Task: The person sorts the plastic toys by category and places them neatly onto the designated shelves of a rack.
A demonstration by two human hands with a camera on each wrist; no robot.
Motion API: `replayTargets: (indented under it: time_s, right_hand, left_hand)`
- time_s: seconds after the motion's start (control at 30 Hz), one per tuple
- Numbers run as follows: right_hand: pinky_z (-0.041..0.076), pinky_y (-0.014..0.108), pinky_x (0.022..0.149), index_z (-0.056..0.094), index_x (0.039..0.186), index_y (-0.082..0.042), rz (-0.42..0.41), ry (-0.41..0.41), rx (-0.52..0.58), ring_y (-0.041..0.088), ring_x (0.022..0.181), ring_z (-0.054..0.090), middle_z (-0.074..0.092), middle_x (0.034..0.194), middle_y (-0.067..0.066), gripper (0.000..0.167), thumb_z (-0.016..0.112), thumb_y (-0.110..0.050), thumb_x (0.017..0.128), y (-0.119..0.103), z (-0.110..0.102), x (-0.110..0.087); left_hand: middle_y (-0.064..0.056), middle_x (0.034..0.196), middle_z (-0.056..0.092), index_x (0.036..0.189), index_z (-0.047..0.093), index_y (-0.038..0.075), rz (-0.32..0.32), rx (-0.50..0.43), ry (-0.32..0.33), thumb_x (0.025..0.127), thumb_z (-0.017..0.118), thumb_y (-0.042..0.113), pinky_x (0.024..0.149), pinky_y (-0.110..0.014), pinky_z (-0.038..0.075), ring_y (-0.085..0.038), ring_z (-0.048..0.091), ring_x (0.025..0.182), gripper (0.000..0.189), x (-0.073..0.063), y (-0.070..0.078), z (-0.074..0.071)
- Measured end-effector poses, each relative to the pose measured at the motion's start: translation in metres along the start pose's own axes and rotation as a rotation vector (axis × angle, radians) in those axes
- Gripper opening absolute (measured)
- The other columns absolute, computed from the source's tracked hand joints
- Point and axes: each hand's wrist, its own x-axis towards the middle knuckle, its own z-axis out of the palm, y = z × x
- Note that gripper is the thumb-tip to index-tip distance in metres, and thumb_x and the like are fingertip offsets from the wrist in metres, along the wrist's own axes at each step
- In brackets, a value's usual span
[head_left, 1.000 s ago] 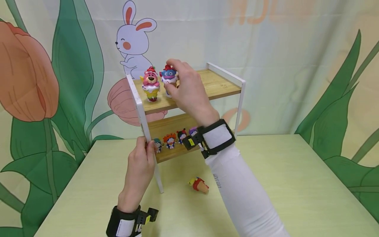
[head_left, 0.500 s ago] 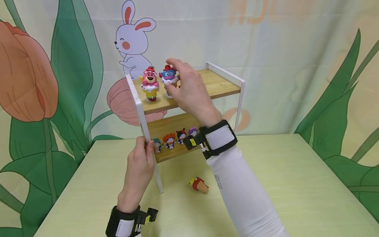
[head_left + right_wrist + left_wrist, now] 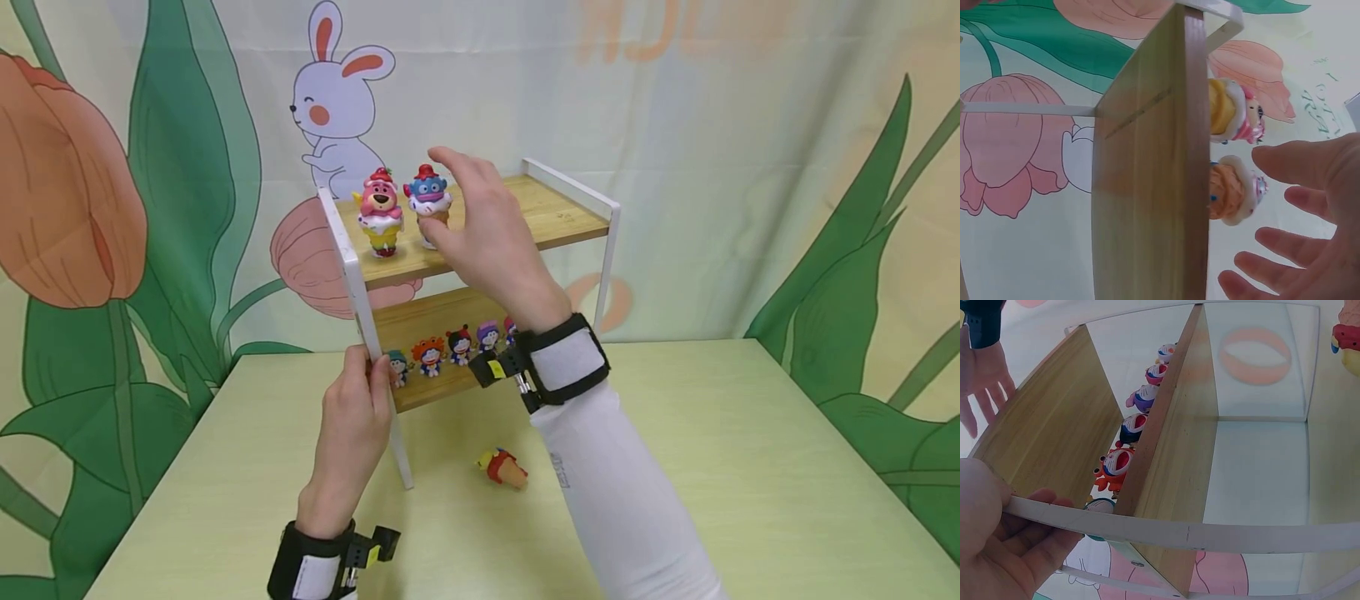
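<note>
A blue ice-cream-cone figurine [image 3: 428,198] with a red hat stands upright on the top board of a two-tier shelf rack [image 3: 558,215]. Just right of it is my right hand [image 3: 498,237], fingers spread apart and thumb tip overlapping the cone in the head view; the right wrist view shows a gap between fingers and figurine [image 3: 1230,190]. To its left stands a pink bear cone figurine [image 3: 381,215]. My left hand [image 3: 351,429] grips the rack's white front left post, fingers curled behind the bar [image 3: 1147,526] in the left wrist view.
Several small figurines [image 3: 430,357] line the lower board, partly hidden by the right wrist strap. Under the rack, a red and yellow cone figurine [image 3: 506,468] lies on its side on the table [image 3: 712,475]. A printed curtain [image 3: 697,167] hangs behind.
My right hand has loosened from the blue figurine, fingers opening and drawing slightly right. The figurine stays standing on the top board. My left hand keeps its place on the post.
</note>
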Motion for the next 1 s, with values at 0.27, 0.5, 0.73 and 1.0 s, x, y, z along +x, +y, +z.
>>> replayTargets:
  time_s: [0.27,0.5,0.73,1.0]
  right_hand:
    - [0.029,0.023,0.106,0.052,0.139,-0.011,-0.033,0.112,0.039,0.012,0.132,0.04,0.048,0.141,0.004,0.048,0.066,-0.02,0.094,0.001,-0.015,-0.023]
    - [0.042,0.038,0.094,0.066,0.117,-0.004,-0.078,0.264,0.181,0.015,0.117,0.05,0.058,0.125,0.007,0.025,0.065,-0.012,0.092,0.016,-0.018,-0.055]
    - [0.045,0.04,0.09,0.069,0.103,-0.002,-0.048,0.36,0.28,0.015,0.11,0.054,0.062,0.114,0.007,0.012,0.064,-0.005,0.092,0.042,-0.006,-0.088]
    - [0.046,0.042,0.085,0.068,0.101,-0.001,0.069,0.336,0.312,0.018,0.1,0.057,0.065,0.102,0.008,0.009,0.063,-0.004,0.094,0.068,0.001,-0.111]
  left_hand:
    - [-0.012,0.083,0.058,0.111,0.046,-0.003,0.0,-0.004,0.002,0.102,0.05,0.006,0.051,-0.027,0.049,-0.018,0.051,0.062,0.013,0.0,0.0,0.0]
    - [-0.011,0.082,0.057,0.11,0.046,-0.003,0.008,-0.005,0.008,0.102,0.051,0.005,0.05,-0.026,0.047,-0.018,0.05,0.061,0.013,0.0,0.0,0.0]
    - [-0.01,0.082,0.057,0.11,0.046,-0.003,0.004,-0.007,0.005,0.101,0.051,0.004,0.05,-0.025,0.048,-0.018,0.05,0.061,0.013,0.0,-0.001,0.0]
    - [-0.011,0.083,0.058,0.112,0.046,-0.003,-0.009,-0.004,-0.001,0.102,0.05,0.006,0.05,-0.025,0.048,-0.018,0.051,0.061,0.014,-0.001,-0.001,0.0]
